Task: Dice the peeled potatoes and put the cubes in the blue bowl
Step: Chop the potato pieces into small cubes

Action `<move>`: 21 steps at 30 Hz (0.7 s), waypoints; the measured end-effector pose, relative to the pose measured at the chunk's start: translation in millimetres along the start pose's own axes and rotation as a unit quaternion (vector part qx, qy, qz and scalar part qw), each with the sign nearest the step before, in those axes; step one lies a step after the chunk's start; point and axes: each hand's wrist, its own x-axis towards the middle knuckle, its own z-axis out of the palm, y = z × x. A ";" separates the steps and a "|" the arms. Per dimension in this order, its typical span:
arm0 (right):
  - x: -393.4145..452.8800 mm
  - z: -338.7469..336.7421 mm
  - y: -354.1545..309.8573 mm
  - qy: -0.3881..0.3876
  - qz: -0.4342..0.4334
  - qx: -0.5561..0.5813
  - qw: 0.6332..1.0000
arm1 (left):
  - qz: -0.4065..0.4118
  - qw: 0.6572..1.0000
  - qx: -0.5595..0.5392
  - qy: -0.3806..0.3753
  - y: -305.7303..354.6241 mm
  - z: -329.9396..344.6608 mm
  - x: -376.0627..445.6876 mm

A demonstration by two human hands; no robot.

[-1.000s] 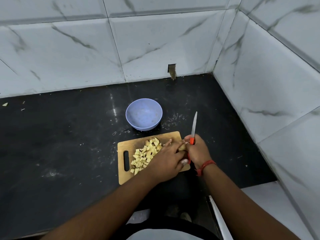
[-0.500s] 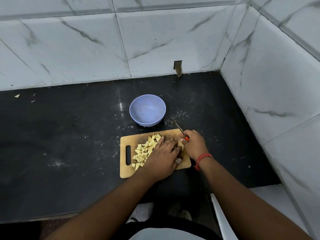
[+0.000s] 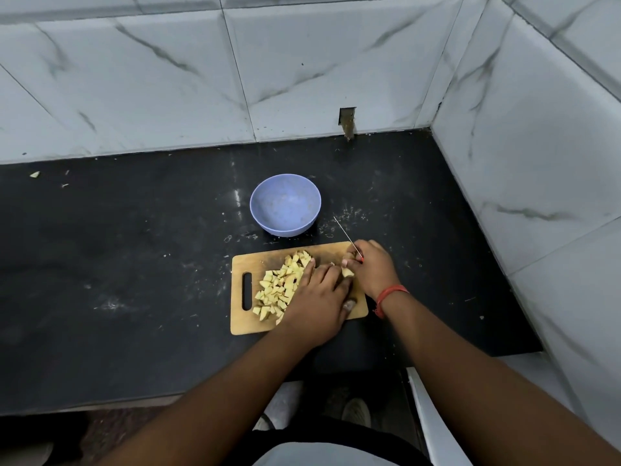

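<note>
Right hand (image 3: 371,269) grips a knife (image 3: 347,237) over the cutting board (image 3: 268,326) right end; left hand (image 3: 317,299) lies fingers-down on a potato piece (image 3: 347,272) beside it. Cubes (image 3: 280,285) heaped on board's left half. Blue bowl (image 3: 285,205) stands just behind the board

The rectangular pale wooden cutting board (image 3: 319,255) looks matt and scuffed, its grain stained darker toward twelve o'clock. The round blue plastic bowl (image 3: 285,205) has a dull, speckled finish. The black stone countertop (image 3: 117,264) is polished but smeared. The white marble-veined wall tiles (image 3: 319,62) are glossy. The thin metal knife blade (image 3: 342,228) glints.
</note>
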 end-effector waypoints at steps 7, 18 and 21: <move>17.0 -0.8 -9.2 -0.042 -0.025 -0.031 0.998 | 0.001 1.000 -0.014 -0.007 0.5 -1.8 -0.2; -0.8 0.6 1.0 -0.036 -0.019 -0.030 0.999 | 0.024 0.999 0.009 -0.022 2.4 -2.8 -4.9; -6.1 -1.5 4.4 -0.013 -0.006 -0.008 1.000 | 0.032 0.999 0.005 -0.016 0.5 -2.6 -5.8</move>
